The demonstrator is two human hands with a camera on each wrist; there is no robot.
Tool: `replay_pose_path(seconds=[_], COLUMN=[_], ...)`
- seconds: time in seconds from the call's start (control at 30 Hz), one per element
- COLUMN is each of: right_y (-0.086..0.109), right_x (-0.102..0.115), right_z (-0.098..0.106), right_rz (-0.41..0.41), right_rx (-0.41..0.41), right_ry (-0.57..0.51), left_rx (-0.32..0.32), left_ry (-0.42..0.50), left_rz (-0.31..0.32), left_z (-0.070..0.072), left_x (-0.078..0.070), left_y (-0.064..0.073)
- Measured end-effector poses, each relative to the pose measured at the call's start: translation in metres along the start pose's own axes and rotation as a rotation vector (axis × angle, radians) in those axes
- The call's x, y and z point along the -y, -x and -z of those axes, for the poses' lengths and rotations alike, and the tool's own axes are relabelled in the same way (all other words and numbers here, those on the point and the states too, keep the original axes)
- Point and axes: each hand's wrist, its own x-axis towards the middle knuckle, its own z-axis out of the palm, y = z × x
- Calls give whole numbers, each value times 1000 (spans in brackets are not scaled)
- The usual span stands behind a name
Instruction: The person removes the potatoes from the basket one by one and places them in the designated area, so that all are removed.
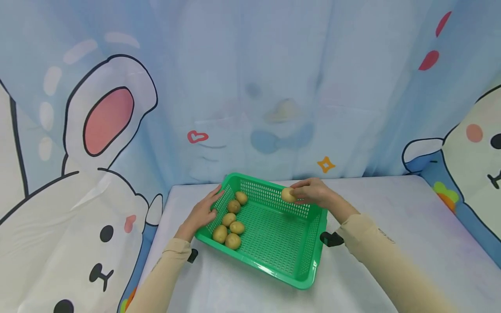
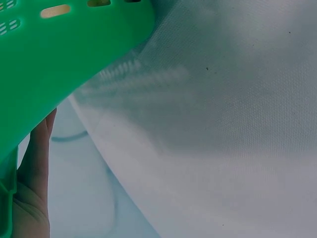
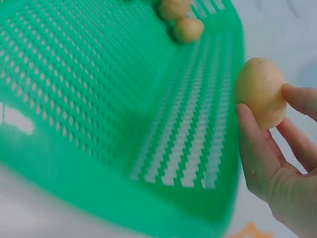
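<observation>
A green plastic basket (image 1: 270, 230) with perforated sides stands on the white-covered table. Several potatoes (image 1: 232, 241) lie inside it along the left side. My left hand (image 1: 200, 214) holds the basket's left rim, with fingers partly visible beside the green wall in the left wrist view. My right hand (image 1: 313, 192) pinches one potato (image 3: 261, 92) between thumb and fingers, over the basket's far rim toward the right. In the right wrist view, this potato appears beside the rim, and two other potatoes (image 3: 188, 29) show inside, blurred.
White cloth (image 1: 375, 208) covers the table around the basket. A blue curtain (image 1: 250, 87) with cartoon rabbits hangs behind the table and at both sides. Dark straps (image 1: 332, 239) are on both wrists.
</observation>
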Motion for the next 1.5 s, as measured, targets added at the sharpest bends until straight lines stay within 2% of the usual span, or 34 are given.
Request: replay_pose_path(seconds=[0.13, 0.27, 0.4, 0.6, 0.77, 0.97, 1.17, 1.5], right_y=[9, 16, 24, 33, 39, 46, 50, 54], right_x=[-1, -9, -21, -45, -73, -99, -110, -128], right_z=[31, 63, 88, 112, 125, 132, 137, 146], right_rz=[-3, -39, -117, -222, -271, -282, -273, -350], right_rx=[-20, -52, -93, -197, -254, -264, -274, -401], right_ry=[-15, -83, -159, -155, -145, -156, -181, -121], left_rx=[1, -11, -19, -16, -6, 1, 7, 12], left_ry=[-1, 3, 4, 11, 9, 16, 18, 11], left_rz=[6, 2, 10, 24, 36, 28, 26, 36], left_z=[0, 1, 3, 6, 7, 7, 5, 2], left_x=[1, 1, 2, 4, 5, 4, 4, 4], left_y=[2, 4, 5, 6, 8, 11, 12, 14])
